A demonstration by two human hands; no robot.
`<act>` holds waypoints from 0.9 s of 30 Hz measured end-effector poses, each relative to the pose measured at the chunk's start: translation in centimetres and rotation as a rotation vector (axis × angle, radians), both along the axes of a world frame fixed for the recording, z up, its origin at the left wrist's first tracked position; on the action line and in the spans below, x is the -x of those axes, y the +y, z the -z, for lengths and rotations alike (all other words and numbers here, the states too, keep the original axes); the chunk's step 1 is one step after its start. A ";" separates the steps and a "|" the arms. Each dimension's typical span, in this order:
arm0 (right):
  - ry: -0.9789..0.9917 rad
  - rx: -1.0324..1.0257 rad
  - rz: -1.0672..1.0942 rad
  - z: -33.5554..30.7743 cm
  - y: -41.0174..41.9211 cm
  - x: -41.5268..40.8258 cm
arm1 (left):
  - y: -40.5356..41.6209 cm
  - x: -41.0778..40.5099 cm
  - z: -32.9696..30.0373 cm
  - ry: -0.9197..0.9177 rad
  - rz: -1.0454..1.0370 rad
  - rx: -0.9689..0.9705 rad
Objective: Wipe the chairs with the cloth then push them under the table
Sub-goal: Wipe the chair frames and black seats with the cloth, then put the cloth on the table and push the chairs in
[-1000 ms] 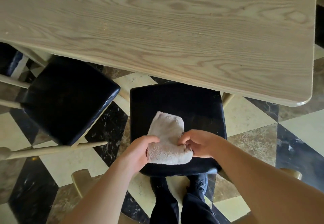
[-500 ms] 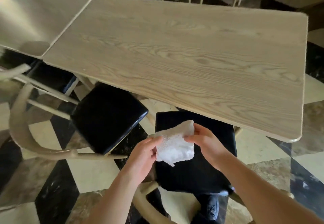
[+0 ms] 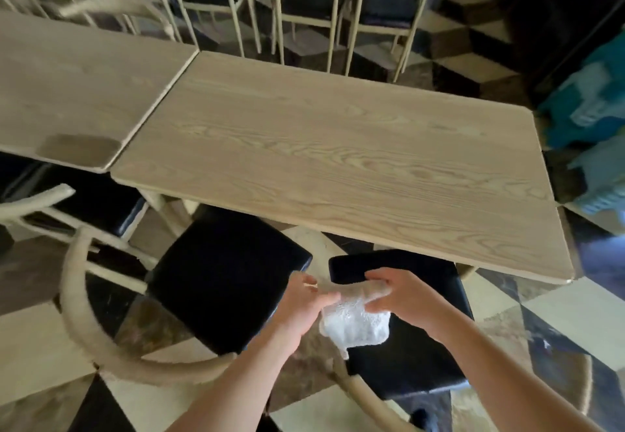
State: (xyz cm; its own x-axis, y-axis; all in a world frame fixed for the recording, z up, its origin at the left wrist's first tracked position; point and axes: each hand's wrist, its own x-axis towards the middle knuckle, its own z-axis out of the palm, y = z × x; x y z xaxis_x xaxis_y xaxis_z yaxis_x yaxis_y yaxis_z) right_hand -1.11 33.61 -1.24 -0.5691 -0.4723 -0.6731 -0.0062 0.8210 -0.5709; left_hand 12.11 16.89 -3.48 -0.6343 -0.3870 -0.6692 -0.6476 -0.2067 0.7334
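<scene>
Gripping the white cloth [image 3: 353, 325] between them, the left hand [image 3: 301, 310] and right hand [image 3: 404, 299] pinch opposite edges above the nearest chair [image 3: 406, 357] (black seat); beyond stands a second chair [image 3: 226, 283], then the wooden surface [image 3: 338, 161]

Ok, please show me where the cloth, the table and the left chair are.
cloth [image 3: 355, 325]: head view, the middle of its white hanging part.
table [image 3: 338, 161]: head view, bare wooden top.
left chair [image 3: 226, 276]: head view, the middle of its black seat.
</scene>
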 end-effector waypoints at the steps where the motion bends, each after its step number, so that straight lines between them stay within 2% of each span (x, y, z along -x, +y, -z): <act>1: 0.044 -0.029 -0.011 -0.5 -1.2 -0.8 | -1.7 -0.3 -0.4 0.023 0.081 0.001; 3: 0.112 -0.056 0.020 -1.0 -3.0 -1.6 | -4.2 -0.1 -1.1 0.019 0.379 0.106; 5: 0.166 -0.091 0.037 -1.3 -5.1 -2.1 | -6.1 1.0 -1.4 -0.033 0.699 0.438; 7: 0.265 -0.121 0.003 -1.4 -7.0 -1.9 | -7.1 2.5 -1.6 -0.011 0.832 0.795; 9: 0.411 -0.167 -0.067 -1.4 -8.9 -1.0 | -8.6 4.2 -1.3 0.046 0.836 0.962; 12: 0.586 -0.167 -0.179 -1.5 -11.3 3.0 | -11.3 7.6 -0.6 0.099 0.825 1.059; 17: 0.672 -0.018 -0.168 -2.1 -15.2 11.2 | -14.7 15.2 -1.3 0.329 0.657 1.102; 19: 0.812 0.036 -0.207 -1.1 -15.9 13.8 | -15.6 18.5 -0.9 0.389 0.622 1.169; 21: 1.007 0.130 -0.218 0.8 -16.0 15.8 | -16.3 21.1 0.5 0.454 0.636 1.275; 23: 1.090 0.209 -0.210 3.7 -15.5 16.6 | -16.6 22.4 3.2 0.518 0.679 1.364; 25: 1.065 0.197 -0.232 7.8 -14.3 15.8 | -16.6 21.8 7.3 0.559 0.805 1.368; 27: 0.973 0.166 -0.284 11.6 -13.0 13.7 | -16.6 19.9 10.9 0.511 0.929 1.343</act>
